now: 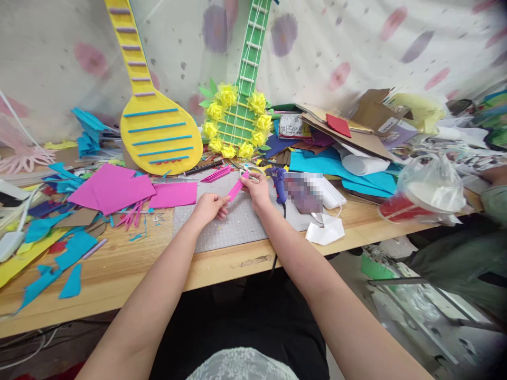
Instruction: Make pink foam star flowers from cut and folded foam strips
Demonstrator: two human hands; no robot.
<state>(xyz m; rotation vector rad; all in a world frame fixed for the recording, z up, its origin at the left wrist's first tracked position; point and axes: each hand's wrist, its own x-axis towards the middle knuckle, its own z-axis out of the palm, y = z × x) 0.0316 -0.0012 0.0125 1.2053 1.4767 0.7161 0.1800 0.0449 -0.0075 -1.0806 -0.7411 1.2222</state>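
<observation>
A narrow pink paper strip (236,188) is stretched between my two hands above the grey cutting mat (222,232). My left hand (212,207) pinches its lower left end. At the upper right end, my right hand (256,189) closes on the strip, and scissors (258,170) with pale handles lie just behind, partly hidden by the fingers. A blue glue gun (279,184) rests right of my right hand. Behind my left hand is a small stack of folded pink strips (216,174), and a pink rectangle (173,195) lies to its left.
Larger pink sheets (113,189) and blue scraps (75,250) cover the left side. A yellow paper instrument (161,134) and a green one with yellow flowers (237,124) lean on the curtain. Cardboard (348,132) and a bagged cup (422,192) sit right. Someone's arm (495,177) shows at the right edge.
</observation>
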